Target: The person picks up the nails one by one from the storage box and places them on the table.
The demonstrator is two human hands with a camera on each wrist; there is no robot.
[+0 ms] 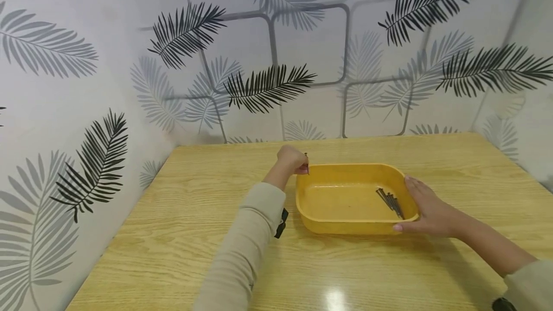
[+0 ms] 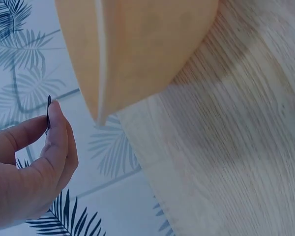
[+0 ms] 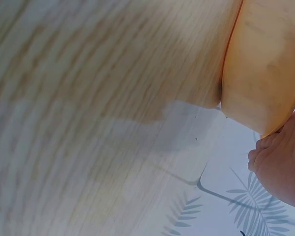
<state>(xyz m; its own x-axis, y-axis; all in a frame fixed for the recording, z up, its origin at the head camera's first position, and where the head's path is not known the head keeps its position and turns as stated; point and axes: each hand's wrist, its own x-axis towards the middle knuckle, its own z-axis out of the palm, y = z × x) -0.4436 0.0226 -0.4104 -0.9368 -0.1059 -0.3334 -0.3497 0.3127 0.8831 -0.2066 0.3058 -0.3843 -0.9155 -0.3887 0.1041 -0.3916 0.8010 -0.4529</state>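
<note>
A shallow yellow plastic tray (image 1: 345, 227) stands on the wooden table. Several dark nails (image 1: 390, 202) lie together inside it, toward its right end. My left hand (image 1: 292, 160) is at the tray's back left corner, pinching one nail (image 2: 48, 113) upright between thumb and fingers. In the left wrist view that hand is apart from the tray's rim (image 2: 102, 64), and the nail's pointed end sticks up past the fingertips. My right hand (image 1: 427, 208) holds the tray's right end, thumb at the front corner and fingers along the side; the right wrist view shows only part of it.
The light wood table (image 1: 173, 234) reaches back to a wall (image 1: 242, 47) printed with feather-like leaves and rounded outlines. A black strap (image 1: 281, 223) shows at the left wrist.
</note>
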